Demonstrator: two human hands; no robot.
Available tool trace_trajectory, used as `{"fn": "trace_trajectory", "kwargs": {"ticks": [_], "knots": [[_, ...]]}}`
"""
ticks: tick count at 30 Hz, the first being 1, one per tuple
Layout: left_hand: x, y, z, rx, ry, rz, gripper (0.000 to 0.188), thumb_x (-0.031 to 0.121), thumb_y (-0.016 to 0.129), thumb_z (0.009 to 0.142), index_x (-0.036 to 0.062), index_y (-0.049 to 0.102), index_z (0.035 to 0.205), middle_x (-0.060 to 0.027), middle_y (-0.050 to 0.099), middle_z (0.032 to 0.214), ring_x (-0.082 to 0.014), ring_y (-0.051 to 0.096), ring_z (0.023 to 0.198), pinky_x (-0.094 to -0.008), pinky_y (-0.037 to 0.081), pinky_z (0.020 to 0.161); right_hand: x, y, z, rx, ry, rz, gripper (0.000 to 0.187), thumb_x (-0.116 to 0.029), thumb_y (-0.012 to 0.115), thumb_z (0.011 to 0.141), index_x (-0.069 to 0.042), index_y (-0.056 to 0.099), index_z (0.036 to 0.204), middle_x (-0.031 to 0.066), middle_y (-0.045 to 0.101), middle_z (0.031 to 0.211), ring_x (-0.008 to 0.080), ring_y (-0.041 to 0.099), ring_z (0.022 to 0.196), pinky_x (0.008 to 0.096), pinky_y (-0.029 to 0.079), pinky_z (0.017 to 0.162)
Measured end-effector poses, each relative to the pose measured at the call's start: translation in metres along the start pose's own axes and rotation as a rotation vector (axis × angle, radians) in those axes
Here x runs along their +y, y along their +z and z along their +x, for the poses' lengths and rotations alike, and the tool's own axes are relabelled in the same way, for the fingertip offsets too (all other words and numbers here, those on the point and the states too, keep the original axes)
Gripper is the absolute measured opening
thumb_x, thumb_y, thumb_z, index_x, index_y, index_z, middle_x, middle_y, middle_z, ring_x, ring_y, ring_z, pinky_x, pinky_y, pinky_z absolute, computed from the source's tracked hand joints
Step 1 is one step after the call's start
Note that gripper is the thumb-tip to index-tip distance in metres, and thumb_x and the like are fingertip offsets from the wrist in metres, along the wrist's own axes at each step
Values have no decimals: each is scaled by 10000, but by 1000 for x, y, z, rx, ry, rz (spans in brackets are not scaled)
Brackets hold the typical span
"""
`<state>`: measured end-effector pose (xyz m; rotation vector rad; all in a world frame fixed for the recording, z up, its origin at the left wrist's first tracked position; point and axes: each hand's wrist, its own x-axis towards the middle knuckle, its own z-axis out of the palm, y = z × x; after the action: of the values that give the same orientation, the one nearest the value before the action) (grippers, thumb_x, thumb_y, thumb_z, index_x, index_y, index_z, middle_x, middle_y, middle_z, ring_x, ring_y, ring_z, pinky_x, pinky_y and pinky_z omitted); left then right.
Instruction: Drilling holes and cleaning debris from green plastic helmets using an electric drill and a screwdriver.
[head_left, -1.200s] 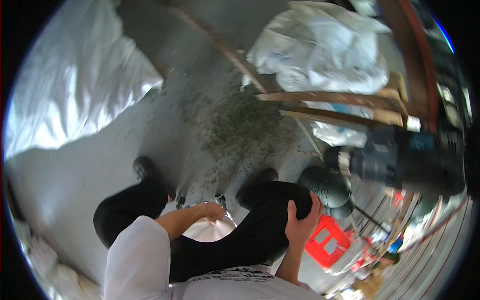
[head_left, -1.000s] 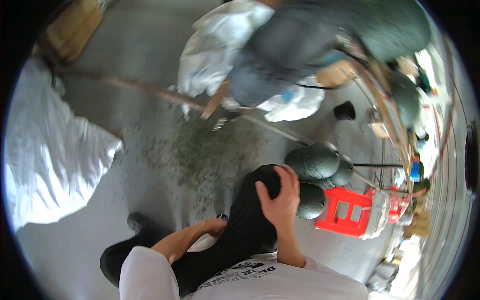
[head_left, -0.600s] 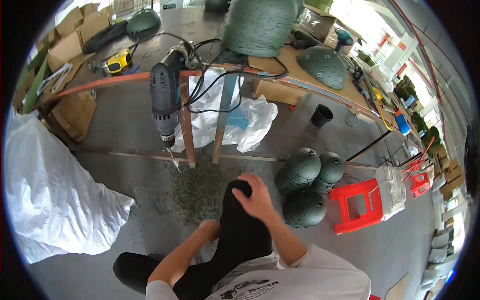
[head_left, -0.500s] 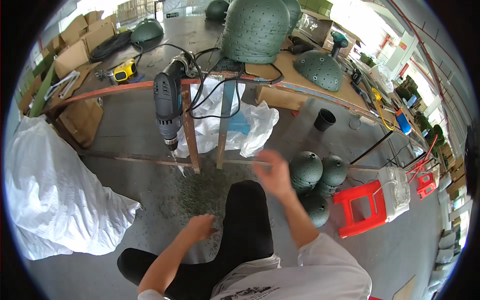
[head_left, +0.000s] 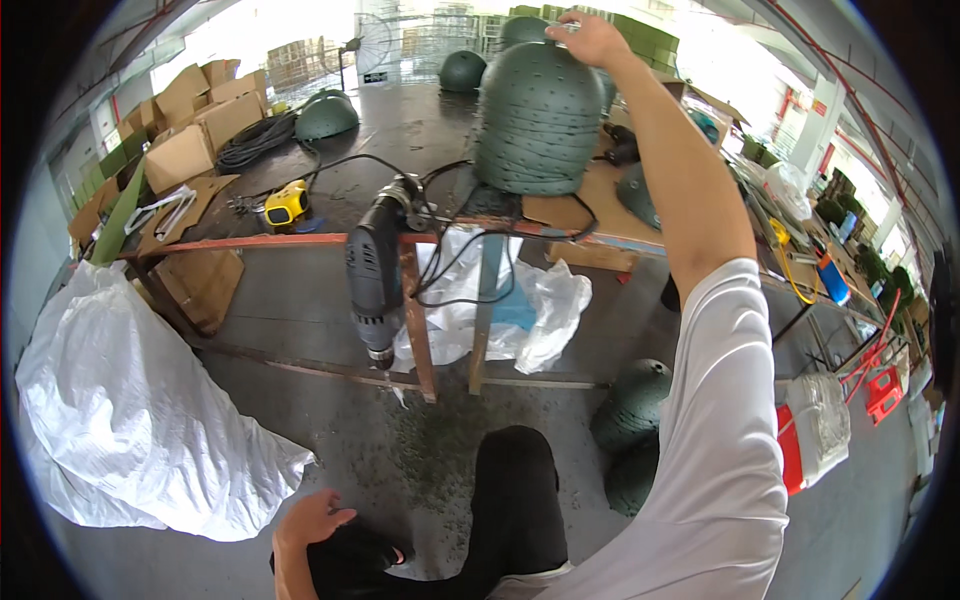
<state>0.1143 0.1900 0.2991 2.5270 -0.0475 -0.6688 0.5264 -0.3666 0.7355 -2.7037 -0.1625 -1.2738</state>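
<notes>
My right hand (head_left: 594, 42) reaches up to the top of a tall stack of dark green perforated domes (head_left: 535, 130) on the table, its fingers curled at the crown of the uppermost dome. My left hand (head_left: 312, 517) hangs low above my left leg, empty, with the fingers loosely apart. Between the hands, a dark grey power drill (head_left: 374, 265) is mounted at the table's edge, its chuck pointing down. Its black cable loops in front of the stack.
A table (head_left: 420, 125) with a red-brown edge spans the front. It carries a yellow tape measure (head_left: 287, 204), single domes (head_left: 327, 117) and coiled black cable (head_left: 256, 143). A white sack (head_left: 150, 420) slumps at left. More stacked domes (head_left: 632, 400) and a red stool (head_left: 790, 450) stand at right.
My right hand has risen from above my knee to the top of the dome stack. My left hand has moved lower and to the left. The view has tilted upward.
</notes>
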Motion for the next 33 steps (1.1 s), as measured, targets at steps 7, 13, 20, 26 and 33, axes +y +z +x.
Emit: {"fn": "trace_trajectory", "kwargs": {"ticks": [7,13,20,26,33], "knots": [[38,-27,3,74,-7,8,547,392,737,852,13,594,1220,-197,696,1087,-364,661,1034,-425,513,876,41,31,58,-229,-102,-195,480,-483,547,936,-62,725,1082,204,679,1169,368,642,1081,442,485,961],[33,-30,-13,171,52,-100,454,298,760,845,10,600,1157,-165,688,1046,-318,665,944,-398,520,818,-39,-31,-12,321,-54,-100,296,-206,494,983,30,656,1058,274,655,1057,404,625,1021,459,474,916],[97,-46,-14,241,605,-743,489,262,687,925,-7,526,1300,-149,606,1286,-275,603,1175,-376,469,978,-101,-115,-244,476,-204,580,312,-166,430,1061,51,631,1161,86,671,1070,152,602,951,273,464,887],[208,-27,-10,161,984,-1292,589,354,552,1017,-24,380,1435,-145,509,1392,-200,518,1244,-340,398,1045,-152,-58,-438,202,-263,723,142,-82,392,1009,43,452,980,238,492,1281,309,508,1197,451,372,1069],[186,6,17,502,681,-1372,397,346,428,1077,14,645,1050,7,663,951,-49,580,856,-221,456,787,-157,-54,-479,-5,-338,945,80,-50,531,951,4,529,892,232,591,1237,335,575,1170,438,423,1006]]}}
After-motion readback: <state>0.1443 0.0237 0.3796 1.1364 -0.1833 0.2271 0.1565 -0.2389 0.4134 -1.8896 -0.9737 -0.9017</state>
